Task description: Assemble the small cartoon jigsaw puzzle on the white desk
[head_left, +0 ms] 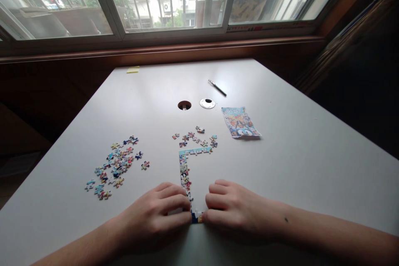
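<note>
A partly joined jigsaw puzzle border [183,174] lies on the table, with a left side, a short light-blue top strip [196,151] and a dark-blue corner at the bottom. My left hand [162,208] is closed at the lower left corner, its thumb and fingertips pressing on the border pieces. On the other side, my right hand [229,203] has curled fingers, with thumb and forefinger gripping a bottom-edge jigsaw piece [200,217] against the corner. My fingertips partly cover these pieces. Just above the top strip lie several loose jigsaw pieces [190,135].
A larger pile of jigsaw pieces [120,164] spreads over the left of the white table [296,166]. A picture sheet [240,123] lies to the right. Farther back are a pen [217,87], a round metal cover [207,103], a cable hole [184,105] and a yellow note [133,69].
</note>
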Action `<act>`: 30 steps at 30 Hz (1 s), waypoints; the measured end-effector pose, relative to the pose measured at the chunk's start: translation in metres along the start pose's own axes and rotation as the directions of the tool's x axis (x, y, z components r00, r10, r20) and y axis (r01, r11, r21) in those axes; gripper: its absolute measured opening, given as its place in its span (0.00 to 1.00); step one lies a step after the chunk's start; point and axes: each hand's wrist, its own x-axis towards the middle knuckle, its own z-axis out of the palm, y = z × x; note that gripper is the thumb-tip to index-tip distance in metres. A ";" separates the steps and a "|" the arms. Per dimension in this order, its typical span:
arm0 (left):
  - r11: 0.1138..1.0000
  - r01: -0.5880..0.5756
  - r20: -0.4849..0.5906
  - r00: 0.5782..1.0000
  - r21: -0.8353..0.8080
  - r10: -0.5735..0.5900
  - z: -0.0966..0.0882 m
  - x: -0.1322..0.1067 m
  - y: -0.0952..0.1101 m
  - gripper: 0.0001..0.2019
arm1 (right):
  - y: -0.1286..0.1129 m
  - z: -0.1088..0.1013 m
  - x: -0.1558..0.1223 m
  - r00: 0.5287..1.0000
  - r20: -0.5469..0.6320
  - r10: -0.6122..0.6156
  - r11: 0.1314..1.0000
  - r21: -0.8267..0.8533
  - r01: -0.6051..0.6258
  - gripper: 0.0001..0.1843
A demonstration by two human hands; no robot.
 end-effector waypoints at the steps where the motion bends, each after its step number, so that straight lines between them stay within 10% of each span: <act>1: 1.000 0.002 0.000 1.000 0.000 -0.002 0.000 0.000 0.000 0.09 | 0.000 0.000 0.000 1.000 0.003 0.001 1.000 0.000 -0.001 0.05; 30: 0.999 0.025 -0.029 0.999 0.045 -0.024 0.002 -0.001 -0.001 0.13 | 0.003 0.001 -0.001 1.000 -0.015 -0.011 0.999 0.031 0.012 0.08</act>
